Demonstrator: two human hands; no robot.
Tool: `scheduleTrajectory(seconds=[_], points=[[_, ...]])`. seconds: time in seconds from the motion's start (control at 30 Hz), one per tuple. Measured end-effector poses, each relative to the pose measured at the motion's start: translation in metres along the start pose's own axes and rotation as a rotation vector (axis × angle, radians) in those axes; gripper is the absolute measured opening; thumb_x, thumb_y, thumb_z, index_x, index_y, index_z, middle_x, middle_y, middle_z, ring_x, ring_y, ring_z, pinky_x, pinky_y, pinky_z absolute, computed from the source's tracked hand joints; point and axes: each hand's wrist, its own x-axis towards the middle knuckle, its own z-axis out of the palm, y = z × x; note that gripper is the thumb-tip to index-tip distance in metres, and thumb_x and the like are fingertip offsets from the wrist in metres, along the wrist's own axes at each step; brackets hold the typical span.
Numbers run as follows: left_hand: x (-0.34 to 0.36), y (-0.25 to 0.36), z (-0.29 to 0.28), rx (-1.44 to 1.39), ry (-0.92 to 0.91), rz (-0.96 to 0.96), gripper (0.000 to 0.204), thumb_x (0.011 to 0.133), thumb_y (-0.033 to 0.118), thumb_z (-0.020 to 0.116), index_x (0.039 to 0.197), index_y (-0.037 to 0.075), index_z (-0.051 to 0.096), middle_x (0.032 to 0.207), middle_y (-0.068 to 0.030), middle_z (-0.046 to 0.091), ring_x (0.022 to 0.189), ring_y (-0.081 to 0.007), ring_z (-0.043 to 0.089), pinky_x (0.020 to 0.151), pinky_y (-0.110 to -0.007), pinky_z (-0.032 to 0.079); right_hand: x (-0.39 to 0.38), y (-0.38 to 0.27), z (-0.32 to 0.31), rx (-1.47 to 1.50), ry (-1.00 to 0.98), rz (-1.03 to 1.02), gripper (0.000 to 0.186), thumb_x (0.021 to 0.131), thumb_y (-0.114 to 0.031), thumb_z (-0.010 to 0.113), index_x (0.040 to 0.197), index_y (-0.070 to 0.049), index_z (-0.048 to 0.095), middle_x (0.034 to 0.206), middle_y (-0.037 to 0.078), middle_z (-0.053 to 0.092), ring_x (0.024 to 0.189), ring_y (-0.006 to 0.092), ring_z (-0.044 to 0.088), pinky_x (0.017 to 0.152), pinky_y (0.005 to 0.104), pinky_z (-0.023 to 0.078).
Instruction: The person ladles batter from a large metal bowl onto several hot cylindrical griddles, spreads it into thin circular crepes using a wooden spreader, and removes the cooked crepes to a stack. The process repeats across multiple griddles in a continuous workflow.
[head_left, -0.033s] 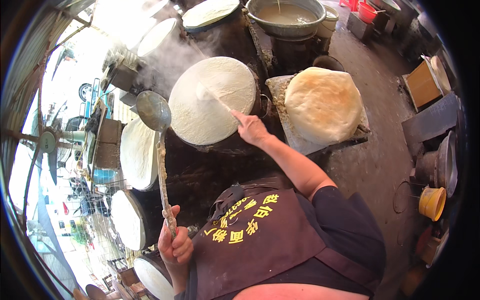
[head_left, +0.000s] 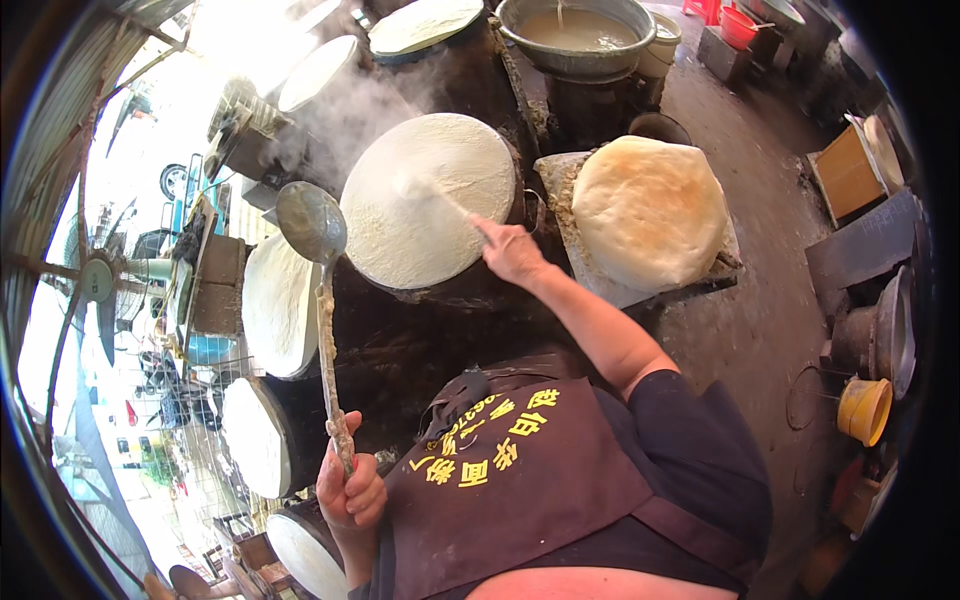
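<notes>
1. The right hand (head_left: pixel 513 252) is curled tightly around a thin stick (head_left: pixel 457 205), which slants up and left from the grip to a pale round sheet (head_left: pixel 415 250) (the stick's far end is blurred).
2. That sheet lies just beyond and left of the right grip.
3. The left hand (head_left: pixel 350 487) clasps a ladle (head_left: pixel 312 222) by its crusted handle, bowl well above that grip.
4. Right of the right grip, a browned round bread (head_left: pixel 650 212) rests on a board (head_left: pixel 612 280).
</notes>
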Motion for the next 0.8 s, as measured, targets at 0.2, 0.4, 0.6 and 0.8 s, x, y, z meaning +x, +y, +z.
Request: scheduleTrajectory(seconds=[0.2, 0.4, 0.6, 0.8], points=[[-0.006, -0.006, 0.000, 0.050, 0.095, 0.048, 0.054, 0.101, 0.022, 0.044, 0.146, 0.005, 0.021, 0.063, 0.0001, 0.035, 0.043, -0.0035, 0.032, 0.031, -0.017, 0.030, 0.038, 0.023, -0.031, -0.064, 0.060, 0.044, 0.052, 0.081, -0.008, 0.052, 0.131, -0.017, 0.051, 0.100, 0.025, 0.065, 0.090, 0.0405, 0.063, 0.082, 0.0473, 0.051], [-0.007, -0.019, 0.011, 0.047, 0.191, 0.056, 0.049, 0.101, 0.021, 0.042, 0.144, 0.003, 0.025, 0.063, 0.0004, 0.034, 0.043, -0.0033, 0.032, 0.031, -0.017, 0.029, 0.038, -0.023, -0.023, -0.143, -0.301, -0.068, 0.052, 0.081, -0.007, 0.048, 0.131, -0.022, 0.051, 0.103, 0.022, 0.064, 0.097, 0.0397, 0.062, 0.086, 0.0461, 0.050], [0.007, -0.019, -0.001, 0.005, 0.170, 0.002, 0.049, 0.104, 0.026, 0.031, 0.147, 0.006, 0.019, 0.066, -0.0016, 0.036, 0.045, -0.0056, 0.035, 0.032, -0.018, 0.033, 0.076, 0.017, -0.036, -0.156, -0.162, -0.159, 0.050, 0.080, -0.008, 0.050, 0.128, -0.020, 0.054, 0.107, 0.017, 0.065, 0.100, 0.0362, 0.062, 0.085, 0.0446, 0.050], [0.058, 0.006, -0.035, 0.188, 0.269, -0.058, 0.036, 0.102, 0.024, 0.038, 0.135, 0.008, 0.042, 0.065, 0.0023, 0.034, 0.044, -0.0035, 0.031, 0.031, -0.016, 0.027, 0.036, 0.018, -0.096, -0.233, -0.456, -0.276, 0.056, 0.079, -0.004, 0.051, 0.133, -0.020, 0.051, 0.103, 0.020, 0.065, 0.097, 0.0365, 0.062, 0.083, 0.0419, 0.050]])
